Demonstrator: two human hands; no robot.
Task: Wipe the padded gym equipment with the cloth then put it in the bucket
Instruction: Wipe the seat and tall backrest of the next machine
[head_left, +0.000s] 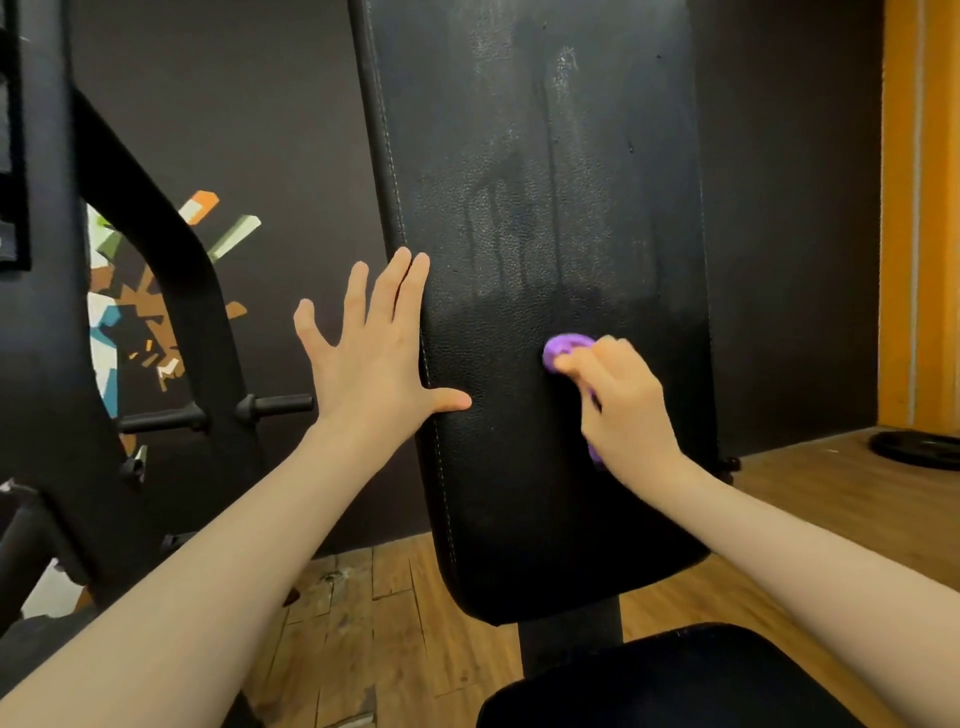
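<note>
Nearest, at bottom right: black padded seat (675, 680), only its far edge in view, on a black post rising from the wooden plank floor (363, 623). Just beyond, upright and tilted slightly away: tall black padded backrest (519, 493) with pale stitching down its left edge, wet streaks and a dull film on its upper half, darker and cleaner below. Left hand (374, 353) released, fingers straight and spread, palm flat against the left edge of the backrest, thumb lying across the pad face. Right hand (623, 405) grasping a purple cloth (566, 348), fingers curled round it, bunched cloth pressed on the pad face right of centre, a bit of it showing under the wrist. Both bare forearms reaching in from the near corners. Left of the backrest: black steel machine frame (171, 291) with short pegs sticking out, before a dark wall bearing a painted pattern in orange, white, green and blue. Far right: orange wall strip (919, 208), and a black weight plate (917, 449) flat on the floor.
</note>
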